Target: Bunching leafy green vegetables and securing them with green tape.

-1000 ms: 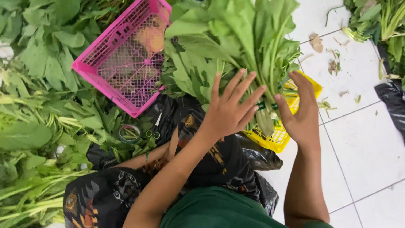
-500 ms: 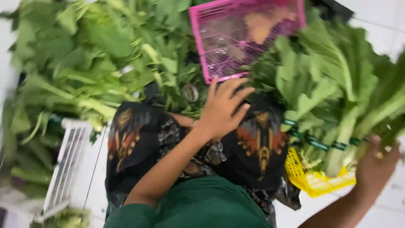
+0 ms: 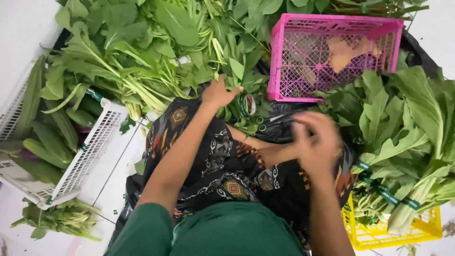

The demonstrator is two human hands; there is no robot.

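Head view: the left hand stretches out with its grip open, fingertips at the green tape roll lying among loose leafy stems. The right hand is blurred over the lap; grip unclear. Best pinch the roll's rim cleanly, clear of the leaves.

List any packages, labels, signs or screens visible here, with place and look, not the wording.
Green bands: narrow printed strips round the bundled greens, lower right.
Roll of green tape: small ring, just right of the left hand.
Green band: strip on a bundle, over the white basket.
No signs or screens.
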